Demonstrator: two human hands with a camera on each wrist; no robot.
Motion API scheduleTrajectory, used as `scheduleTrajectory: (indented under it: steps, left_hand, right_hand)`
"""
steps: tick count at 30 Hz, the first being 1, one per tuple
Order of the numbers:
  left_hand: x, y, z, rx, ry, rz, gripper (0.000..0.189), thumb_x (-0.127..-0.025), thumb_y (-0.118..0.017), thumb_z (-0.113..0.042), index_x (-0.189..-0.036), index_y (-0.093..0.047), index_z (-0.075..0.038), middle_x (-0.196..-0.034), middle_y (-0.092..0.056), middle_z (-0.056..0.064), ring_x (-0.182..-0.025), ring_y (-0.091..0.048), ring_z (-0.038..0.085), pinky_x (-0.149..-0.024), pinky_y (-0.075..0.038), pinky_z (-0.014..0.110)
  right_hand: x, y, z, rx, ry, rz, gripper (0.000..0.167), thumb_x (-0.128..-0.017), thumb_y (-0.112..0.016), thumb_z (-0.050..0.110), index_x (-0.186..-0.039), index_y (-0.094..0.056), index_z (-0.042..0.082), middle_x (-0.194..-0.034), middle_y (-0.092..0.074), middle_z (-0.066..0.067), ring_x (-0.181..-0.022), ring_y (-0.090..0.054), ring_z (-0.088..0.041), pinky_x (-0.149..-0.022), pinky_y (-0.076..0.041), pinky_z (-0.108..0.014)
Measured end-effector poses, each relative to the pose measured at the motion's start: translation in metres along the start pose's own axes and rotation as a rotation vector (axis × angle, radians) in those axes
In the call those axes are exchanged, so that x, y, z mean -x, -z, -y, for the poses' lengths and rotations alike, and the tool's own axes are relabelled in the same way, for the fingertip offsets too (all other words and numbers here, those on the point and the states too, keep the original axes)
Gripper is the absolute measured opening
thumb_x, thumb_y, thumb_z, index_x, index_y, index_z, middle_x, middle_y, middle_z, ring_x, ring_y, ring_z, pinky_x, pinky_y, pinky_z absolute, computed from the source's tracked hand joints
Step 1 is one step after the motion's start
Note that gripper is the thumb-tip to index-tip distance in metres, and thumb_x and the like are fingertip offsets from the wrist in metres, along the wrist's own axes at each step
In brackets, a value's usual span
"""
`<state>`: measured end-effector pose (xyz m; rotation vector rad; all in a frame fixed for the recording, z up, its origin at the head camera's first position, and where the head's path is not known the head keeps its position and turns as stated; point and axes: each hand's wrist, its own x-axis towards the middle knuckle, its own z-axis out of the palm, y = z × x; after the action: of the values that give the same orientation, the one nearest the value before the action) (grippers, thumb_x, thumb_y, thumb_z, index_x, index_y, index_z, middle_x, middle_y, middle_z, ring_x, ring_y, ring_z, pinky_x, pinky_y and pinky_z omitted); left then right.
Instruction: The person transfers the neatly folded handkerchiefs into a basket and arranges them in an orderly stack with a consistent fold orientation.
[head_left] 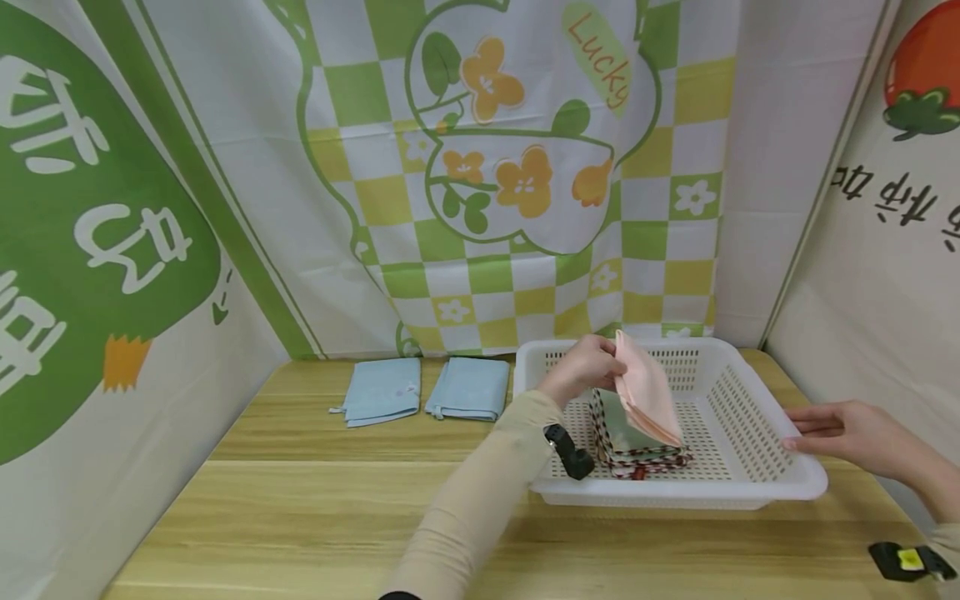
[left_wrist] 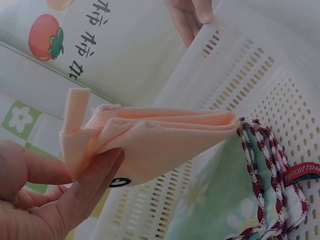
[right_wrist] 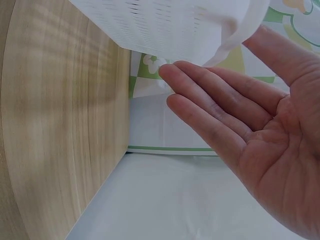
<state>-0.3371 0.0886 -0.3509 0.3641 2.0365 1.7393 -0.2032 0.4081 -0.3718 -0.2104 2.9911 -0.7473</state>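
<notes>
My left hand (head_left: 587,367) pinches a folded peach towel (head_left: 647,385) by one edge, above the left part of a white perforated plastic basket (head_left: 675,492). A hanging loop stands up from the towel (left_wrist: 150,145) in the left wrist view. Beneath it, inside the basket, lies a stack of folded cloths, the top one a pale green floral cloth (head_left: 621,427) with dark red and white braided edging. At the basket's right rim, my right hand (head_left: 847,435) has its fingers nearly straight, with the thumb at the rim; firm contact is hard to make out.
Two folded light blue towels, a left one (head_left: 382,390) and a right one (head_left: 470,388), lie on the wooden table (head_left: 315,517) left of the basket. A printed curtain (head_left: 525,292) hangs behind the table, with printed sheets on both sides.
</notes>
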Motion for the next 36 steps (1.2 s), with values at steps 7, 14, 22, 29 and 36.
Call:
scheduleTrajectory:
  steps: [7, 14, 22, 29, 36]
  left_hand:
    - [-0.004, -0.006, 0.0, -0.022, -0.002, 0.001, 0.017, -0.089, -0.057, 0.006, -0.106, -0.061, 0.008, -0.09, -0.065, 0.016, -0.087, -0.068, 0.035, -0.073, -0.058, 0.04]
    - [-0.005, -0.011, 0.001, -0.018, 0.016, 0.022, 0.013, -0.089, -0.056, 0.009, -0.102, -0.058, 0.009, -0.088, -0.062, 0.016, -0.092, -0.066, 0.039, -0.076, -0.058, 0.042]
    - [-0.002, -0.01, 0.001, -0.04, 0.042, 0.059, 0.009, -0.089, -0.055, 0.01, -0.097, -0.059, 0.011, -0.09, -0.064, 0.02, -0.095, -0.065, 0.041, -0.078, -0.057, 0.044]
    - [-0.001, -0.006, 0.001, -0.097, 0.063, 0.072, 0.009, -0.087, -0.057, 0.012, -0.08, -0.055, 0.005, -0.082, -0.065, 0.02, -0.089, -0.067, 0.04, -0.07, -0.059, 0.041]
    - [0.002, -0.005, 0.001, -0.196, 0.07, 0.021, 0.01, -0.083, -0.06, 0.013, -0.078, -0.055, 0.005, -0.08, -0.065, 0.021, -0.086, -0.068, 0.041, -0.066, -0.059, 0.038]
  right_hand:
    - [0.0, 0.0, 0.0, -0.006, 0.009, -0.005, 0.061, -0.086, -0.069, 0.036, -0.122, -0.057, -0.012, -0.101, -0.07, -0.017, -0.078, -0.063, 0.001, -0.064, -0.055, -0.024]
    - [0.0, 0.0, 0.001, -0.004, 0.01, -0.001, 0.061, -0.086, -0.069, 0.036, -0.122, -0.057, -0.011, -0.101, -0.071, -0.016, -0.078, -0.064, -0.001, -0.064, -0.055, -0.025]
    - [0.0, 0.0, 0.001, -0.02, 0.008, 0.002, 0.062, -0.086, -0.069, 0.035, -0.122, -0.056, -0.013, -0.101, -0.07, -0.018, -0.077, -0.064, 0.001, -0.064, -0.055, -0.023]
    - [0.001, 0.0, 0.001, -0.009, 0.01, -0.002, 0.062, -0.086, -0.069, 0.036, -0.122, -0.056, -0.012, -0.101, -0.07, -0.017, -0.078, -0.064, 0.0, -0.064, -0.055, -0.025]
    - [0.001, 0.0, 0.002, -0.002, 0.008, -0.005, 0.062, -0.085, -0.07, 0.036, -0.122, -0.056, -0.012, -0.102, -0.07, -0.018, -0.077, -0.063, 0.0, -0.064, -0.055, -0.024]
